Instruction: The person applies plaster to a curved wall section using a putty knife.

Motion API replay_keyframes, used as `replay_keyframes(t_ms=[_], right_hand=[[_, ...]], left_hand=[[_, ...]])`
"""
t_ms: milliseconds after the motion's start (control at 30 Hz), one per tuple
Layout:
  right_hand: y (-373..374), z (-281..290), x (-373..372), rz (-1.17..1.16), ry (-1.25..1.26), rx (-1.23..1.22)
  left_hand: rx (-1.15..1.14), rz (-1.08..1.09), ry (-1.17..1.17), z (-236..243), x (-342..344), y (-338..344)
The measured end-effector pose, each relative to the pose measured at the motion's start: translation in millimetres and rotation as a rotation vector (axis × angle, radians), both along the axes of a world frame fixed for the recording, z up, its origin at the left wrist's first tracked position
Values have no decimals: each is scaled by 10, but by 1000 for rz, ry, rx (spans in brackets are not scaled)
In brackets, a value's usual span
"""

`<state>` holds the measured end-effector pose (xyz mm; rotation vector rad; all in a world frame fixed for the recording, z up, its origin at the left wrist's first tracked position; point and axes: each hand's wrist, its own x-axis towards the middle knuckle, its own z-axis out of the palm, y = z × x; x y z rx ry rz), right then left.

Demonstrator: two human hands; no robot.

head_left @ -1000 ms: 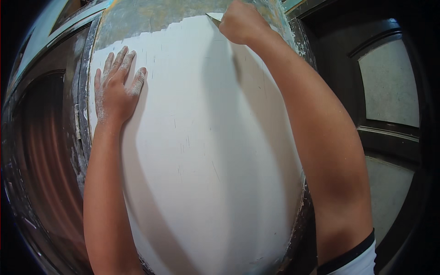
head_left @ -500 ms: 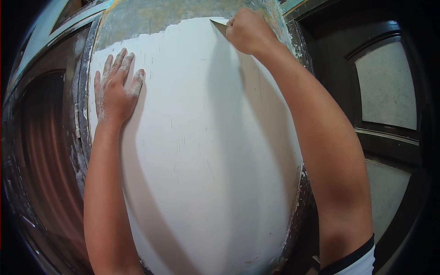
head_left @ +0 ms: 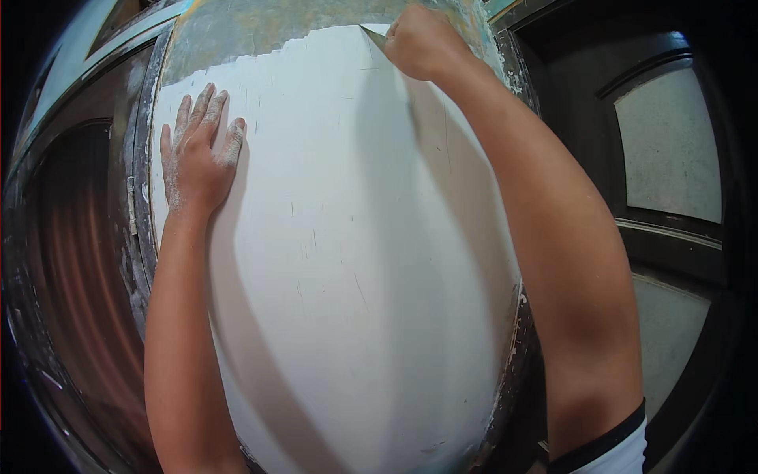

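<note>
A wall panel [head_left: 332,197] coated in smooth white filler fills the middle of the view, with a few thin dark scratches in it. Flat against its upper left lies my left hand [head_left: 197,158], fingers spread and dusted with white powder. At the top right, my right hand [head_left: 426,43] is closed around a putty knife [head_left: 373,36]. Only part of the metal blade shows; the handle is hidden in my fist. The blade's corner meets the ragged upper edge of the white coat, below a bare grey-green strip [head_left: 245,31].
A dark wooden door [head_left: 75,205] with a hinge stands left of the panel. On the right is another dark frame [head_left: 667,249] with pale inset panes [head_left: 671,146]. White smears and flaking paint mark the trim beside the panel.
My right hand and the putty knife have shifted slightly upward. My left hand stays flat in nearly the same place on the panel.
</note>
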<state>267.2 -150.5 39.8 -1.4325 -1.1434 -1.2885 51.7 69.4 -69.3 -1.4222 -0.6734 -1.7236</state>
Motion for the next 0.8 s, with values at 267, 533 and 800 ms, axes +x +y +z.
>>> replay_keyframes(t_ms=[267, 533, 800], right_hand=[[-13, 19, 112, -52, -97, -28], [59, 8, 108, 34, -197, 77], [-8, 93, 61, -95, -122, -25]], left_hand=[[4, -14, -6, 2, 37, -33], [25, -19, 13, -30, -36, 18], [18, 1, 3, -14, 22, -6]])
